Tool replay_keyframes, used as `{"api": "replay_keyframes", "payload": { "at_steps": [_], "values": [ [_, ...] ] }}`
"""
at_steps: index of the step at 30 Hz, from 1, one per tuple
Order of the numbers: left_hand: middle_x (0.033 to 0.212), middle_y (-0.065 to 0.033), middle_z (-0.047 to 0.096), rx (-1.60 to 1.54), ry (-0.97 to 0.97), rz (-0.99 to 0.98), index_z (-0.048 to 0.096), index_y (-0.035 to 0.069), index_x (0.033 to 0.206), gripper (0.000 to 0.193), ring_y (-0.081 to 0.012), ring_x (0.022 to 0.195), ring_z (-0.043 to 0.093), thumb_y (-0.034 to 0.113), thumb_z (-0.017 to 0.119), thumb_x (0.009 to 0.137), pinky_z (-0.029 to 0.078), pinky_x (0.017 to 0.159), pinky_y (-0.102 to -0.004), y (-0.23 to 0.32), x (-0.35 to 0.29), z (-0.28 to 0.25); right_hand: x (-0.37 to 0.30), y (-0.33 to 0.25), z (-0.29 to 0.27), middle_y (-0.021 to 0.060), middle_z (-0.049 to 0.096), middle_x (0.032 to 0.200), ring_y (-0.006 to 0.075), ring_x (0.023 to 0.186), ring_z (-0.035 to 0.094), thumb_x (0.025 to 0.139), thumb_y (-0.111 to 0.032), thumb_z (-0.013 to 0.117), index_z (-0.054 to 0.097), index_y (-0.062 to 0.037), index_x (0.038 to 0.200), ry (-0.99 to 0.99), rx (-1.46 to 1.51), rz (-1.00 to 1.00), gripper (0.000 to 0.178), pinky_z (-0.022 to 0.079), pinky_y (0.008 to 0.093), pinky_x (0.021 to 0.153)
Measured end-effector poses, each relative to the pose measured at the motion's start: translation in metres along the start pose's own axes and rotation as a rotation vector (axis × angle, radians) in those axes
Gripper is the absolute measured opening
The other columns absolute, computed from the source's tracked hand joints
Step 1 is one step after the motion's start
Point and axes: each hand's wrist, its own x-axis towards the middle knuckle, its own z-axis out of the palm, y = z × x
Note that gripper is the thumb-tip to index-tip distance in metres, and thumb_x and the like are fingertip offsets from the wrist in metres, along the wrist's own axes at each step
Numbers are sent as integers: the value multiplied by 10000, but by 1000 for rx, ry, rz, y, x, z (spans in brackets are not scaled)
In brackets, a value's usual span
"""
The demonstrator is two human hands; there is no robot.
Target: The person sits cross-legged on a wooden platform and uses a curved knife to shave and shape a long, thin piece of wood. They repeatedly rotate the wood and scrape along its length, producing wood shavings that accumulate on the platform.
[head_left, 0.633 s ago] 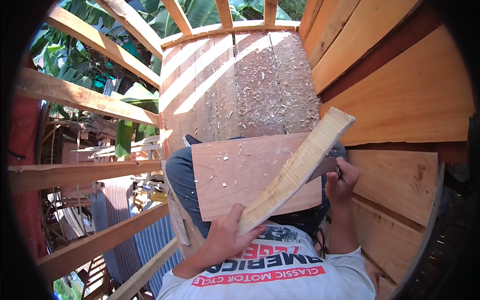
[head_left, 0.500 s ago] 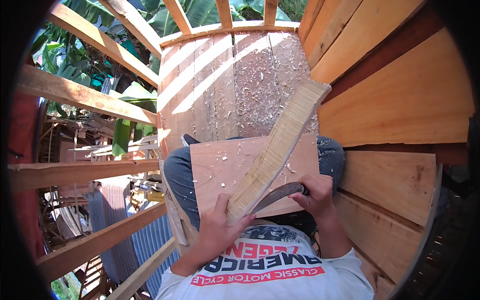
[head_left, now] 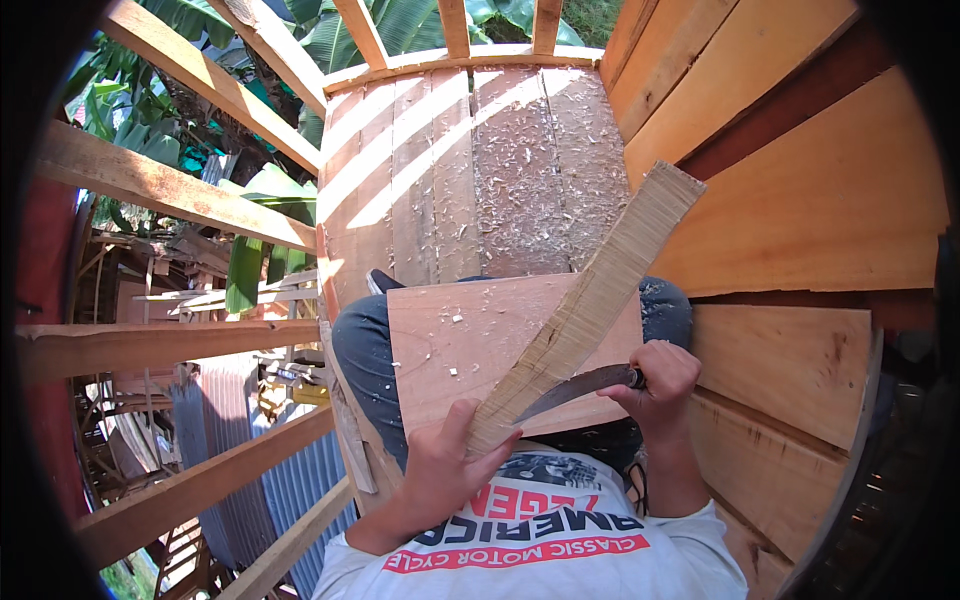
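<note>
A long pale wooden plank [head_left: 590, 310] slants from my waist up and to the right, over a flat board [head_left: 440, 340] lying across my crossed legs. My left hand [head_left: 458, 455] is closed round the plank's near end, thumb along its edge. In my right hand [head_left: 658, 382] is the dark handle of a knife with a curved blade [head_left: 575, 388]. The blade reaches leftward, its tip at the plank's right edge close to my left hand. A few shavings lie on the flat board.
Curled shavings [head_left: 520, 190] cover much of the plank floor [head_left: 410, 220] ahead. Wooden wall boards [head_left: 790, 215] rise on the right. Spaced timber rails [head_left: 170, 350] line the open left side, with corrugated sheets [head_left: 300, 500] below. Banana leaves [head_left: 330, 45] hang beyond.
The plank's far end has swung to the right and its upper face has turned slightly. Both my hands have shifted a little rightward, still holding the plank and the knife.
</note>
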Motion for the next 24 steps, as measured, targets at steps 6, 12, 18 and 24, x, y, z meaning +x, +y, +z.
{"api": "replay_keyframes", "payload": {
  "at_steps": [6, 12, 18, 24],
  "values": [
    [684, -193, 637, 166, -143, 103, 520, -8, 1043, 438, -326, 611, 683, 227, 790, 791, 526, 525, -378, -3, -7, -7, 18, 21, -5, 6, 339, 527, 106, 469, 384, 871, -597, 610, 434, -36, 602, 339, 273, 526, 647, 292, 281, 445],
    [700, -223, 641, -26, -69, -270, 491, -22, 1074, 477, -356, 655, 691, 265, 770, 815, 530, 548, -389, -14, -11, -2, 13, 25, -20, 46, 383, 508, 175, 438, 424, 872, -566, 622, 439, -36, 606, 129, 169, 344, 621, 324, 307, 437],
    [715, -221, 654, 62, -30, -62, 496, -21, 1079, 480, -353, 652, 693, 270, 770, 813, 530, 539, -385, -5, 4, -2, -5, -24, 16, 115, 438, 516, 295, 440, 496, 789, -621, 659, 483, -32, 599, -133, 204, 177, 644, 369, 344, 423],
    [693, -201, 647, 74, -59, -42, 507, -16, 1077, 467, -340, 616, 680, 265, 769, 811, 525, 527, -386, -3, 4, 2, -4, -9, 12, 96, 420, 506, 288, 436, 486, 739, -665, 663, 467, -52, 583, -77, 27, 131, 662, 368, 345, 424]
  ]
}}
